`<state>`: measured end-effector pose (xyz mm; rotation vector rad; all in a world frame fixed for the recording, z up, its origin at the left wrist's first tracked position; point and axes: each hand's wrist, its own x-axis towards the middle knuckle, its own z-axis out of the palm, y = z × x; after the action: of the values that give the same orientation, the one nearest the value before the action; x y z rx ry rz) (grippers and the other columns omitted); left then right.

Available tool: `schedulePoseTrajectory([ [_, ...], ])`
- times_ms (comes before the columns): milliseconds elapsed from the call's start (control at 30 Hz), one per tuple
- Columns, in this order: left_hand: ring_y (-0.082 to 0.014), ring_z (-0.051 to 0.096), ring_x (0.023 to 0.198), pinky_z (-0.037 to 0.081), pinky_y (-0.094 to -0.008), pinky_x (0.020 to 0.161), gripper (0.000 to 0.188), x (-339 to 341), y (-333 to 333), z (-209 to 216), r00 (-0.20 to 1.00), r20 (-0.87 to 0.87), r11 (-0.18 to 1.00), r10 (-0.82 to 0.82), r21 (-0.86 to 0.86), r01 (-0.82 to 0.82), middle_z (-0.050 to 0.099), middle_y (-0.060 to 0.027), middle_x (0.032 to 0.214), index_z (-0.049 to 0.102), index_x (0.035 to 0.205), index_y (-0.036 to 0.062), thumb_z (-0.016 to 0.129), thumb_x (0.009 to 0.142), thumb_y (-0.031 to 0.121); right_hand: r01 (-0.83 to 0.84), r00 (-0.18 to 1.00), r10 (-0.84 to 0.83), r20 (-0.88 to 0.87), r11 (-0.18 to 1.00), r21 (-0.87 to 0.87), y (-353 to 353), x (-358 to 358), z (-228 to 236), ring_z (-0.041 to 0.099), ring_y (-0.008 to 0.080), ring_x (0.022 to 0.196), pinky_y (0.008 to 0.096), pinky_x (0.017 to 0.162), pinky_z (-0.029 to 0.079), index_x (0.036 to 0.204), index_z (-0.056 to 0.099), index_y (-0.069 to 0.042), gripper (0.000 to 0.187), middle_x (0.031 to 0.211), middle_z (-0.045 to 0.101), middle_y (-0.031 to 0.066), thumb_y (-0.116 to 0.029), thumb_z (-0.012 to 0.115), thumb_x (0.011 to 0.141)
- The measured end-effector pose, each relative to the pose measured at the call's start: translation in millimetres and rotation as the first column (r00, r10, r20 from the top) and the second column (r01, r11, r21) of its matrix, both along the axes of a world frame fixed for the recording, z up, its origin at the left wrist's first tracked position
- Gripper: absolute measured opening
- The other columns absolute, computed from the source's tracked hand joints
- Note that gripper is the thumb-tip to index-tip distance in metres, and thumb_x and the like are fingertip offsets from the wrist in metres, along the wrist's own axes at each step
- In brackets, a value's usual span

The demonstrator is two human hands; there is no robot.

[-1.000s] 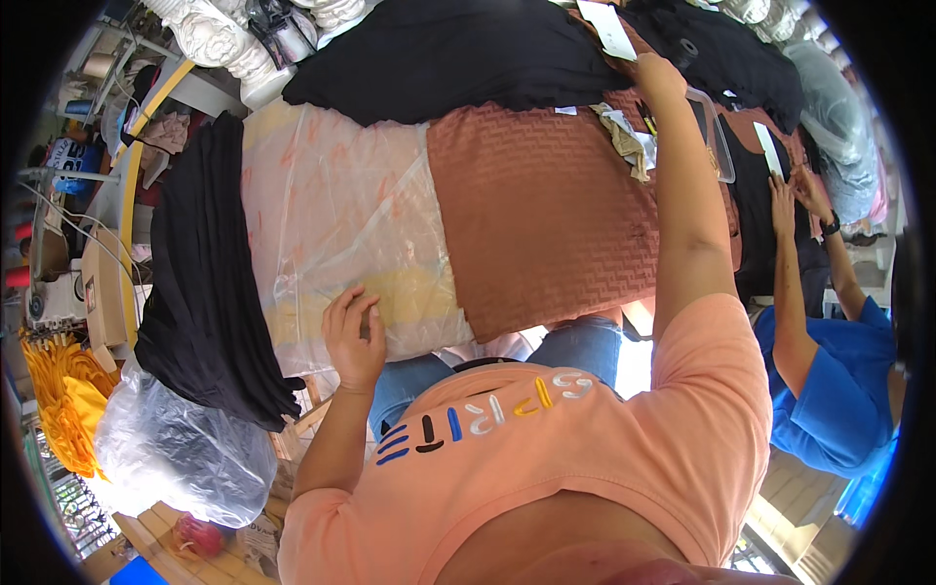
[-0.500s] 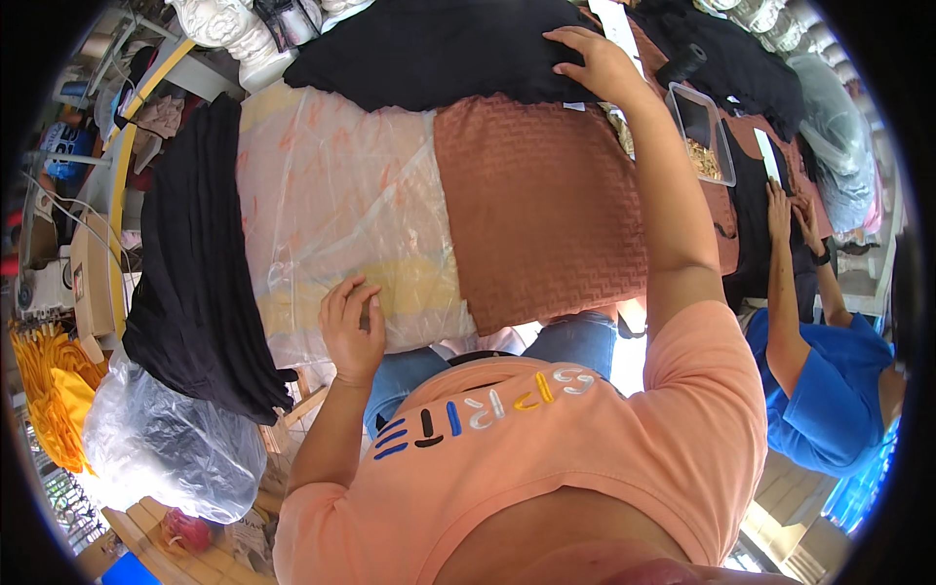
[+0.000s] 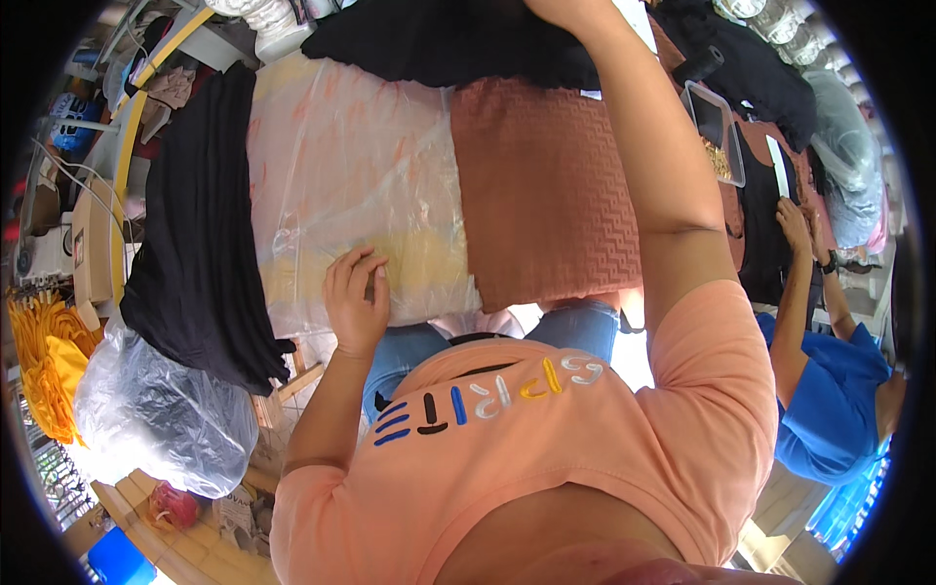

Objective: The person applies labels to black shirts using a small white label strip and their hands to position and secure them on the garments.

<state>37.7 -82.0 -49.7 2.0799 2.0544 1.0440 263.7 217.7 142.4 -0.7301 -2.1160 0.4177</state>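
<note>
My left hand (image 3: 356,300) is over the near edge of a table cover of clear plastic (image 3: 356,185), with its fingers loosely bent and apart and nothing in them. I cannot tell whether it touches the plastic. My right arm stretches far across the table. My right hand (image 3: 568,10) is over a black cloth (image 3: 439,44) at the far side, and its fingers are cut off by the top edge of the picture. A brown patterned cloth (image 3: 546,195) lies flat beside the plastic, under my right arm.
Folded black fabric (image 3: 195,234) hangs over the table's left end, above a clear plastic bag (image 3: 166,414). To the right stand a clear plastic box (image 3: 721,141) with small pieces and a black cylinder (image 3: 699,64). A co-worker in a blue shirt (image 3: 829,405) handles black cloth there.
My right hand has reached farther away, partly out of the picture, and slightly left. My left hand stays nearly in place. The whole view has shifted a little.
</note>
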Motion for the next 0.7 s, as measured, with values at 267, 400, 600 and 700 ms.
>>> schedulePoseTrajectory([
  [267,-0.0305,0.058,0.101,0.044,-0.0398,0.089,0.015,-2,-1,-2,0.998,0.039,0.999,-0.04,0.014,0.04,0.063,-0.0106,0.108,0.066,0.096,0.0068,0.065,0.081,0.008,-0.221,0.892,0.292,0.345,0.948,-0.23,-96,33,-112,0.066,0.0282,0.082,0.0347,0.072,0.05,0.092,0.068,-0.004,0.02,0.088,0.068,0.0111,-0.023,0.065,0.087],
  [400,-0.0324,0.05,0.115,0.039,-0.043,0.098,0.036,10,34,11,0.987,0.034,0.987,-0.157,0.035,0.156,0.056,-0.0121,0.123,0.06,0.114,0.0091,0.069,0.08,0.016,-0.101,0.972,0.145,0.185,0.968,-0.23,-106,47,-106,0.065,0.0306,0.082,0.0372,0.072,0.05,0.09,0.07,-0.008,0.021,0.088,0.069,0.0103,-0.028,0.067,0.085],
  [600,-0.0315,0.049,0.116,0.037,-0.044,0.098,0.062,50,178,57,0.997,-0.07,0.919,0.015,0.395,0.014,0.051,-0.0095,0.13,0.052,0.129,0.0132,0.076,0.074,0.027,-0.132,0.989,0.144,0.028,0.955,-0.267,-123,35,-33,0.062,0.0073,0.082,0.0221,0.076,0.048,0.093,0.069,-0.001,0.015,0.085,0.068,0.0015,-0.015,0.066,0.089],
  [700,-0.0299,0.063,0.101,0.048,-0.0403,0.085,0.016,8,227,78,0.995,-0.014,0.92,0.101,0.382,-0.088,0.067,-0.0127,0.106,0.067,0.1,0.0079,0.058,0.087,0.009,0.036,0.997,-0.027,0.066,0.988,-0.152,-117,62,-21,0.06,0.0082,0.086,0.0224,0.08,0.047,0.093,0.068,0.0,0.015,0.088,0.067,0.0001,-0.015,0.064,0.091],
])
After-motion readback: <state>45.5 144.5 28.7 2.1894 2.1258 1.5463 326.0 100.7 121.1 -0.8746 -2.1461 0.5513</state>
